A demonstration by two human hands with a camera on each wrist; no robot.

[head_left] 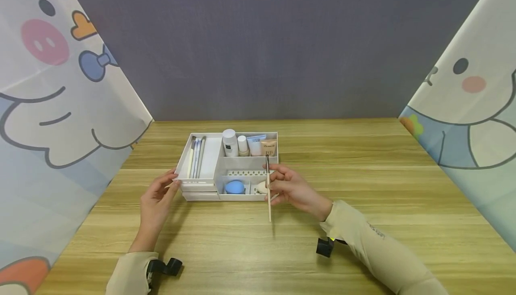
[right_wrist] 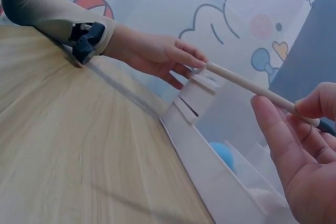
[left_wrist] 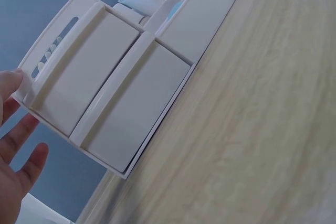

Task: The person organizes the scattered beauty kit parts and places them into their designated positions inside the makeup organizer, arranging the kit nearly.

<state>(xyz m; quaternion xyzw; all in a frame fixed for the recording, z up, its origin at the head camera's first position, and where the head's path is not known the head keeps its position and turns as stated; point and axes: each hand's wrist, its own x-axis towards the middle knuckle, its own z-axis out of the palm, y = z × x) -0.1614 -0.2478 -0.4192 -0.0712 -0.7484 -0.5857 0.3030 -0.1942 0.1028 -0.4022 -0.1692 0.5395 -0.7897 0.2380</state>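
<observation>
A white storage box (head_left: 219, 186) sits on the table, with two drawers at its left front. My left hand (head_left: 156, 201) holds its upper left front corner, thumb at the front and fingers along the side. My right hand (head_left: 296, 189) pinches a makeup brush (head_left: 268, 196), pale handle pointing toward me and dark end away, over the box's right part. In the left top tray lie several brushes (head_left: 197, 157). A white bottle (head_left: 230, 143), a small white-capped bottle (head_left: 243, 146), a blue tube (head_left: 255, 145) and a BB cream tube (head_left: 268, 147) stand at the back.
In the front compartments lie a blue makeup sponge (head_left: 235, 187) and a pale sponge (head_left: 262, 188), partly hidden by the right hand. A perforated strip (head_left: 246, 173) lines the middle slot. A grey panel (head_left: 278, 48) stands behind the wooden table (head_left: 225, 254).
</observation>
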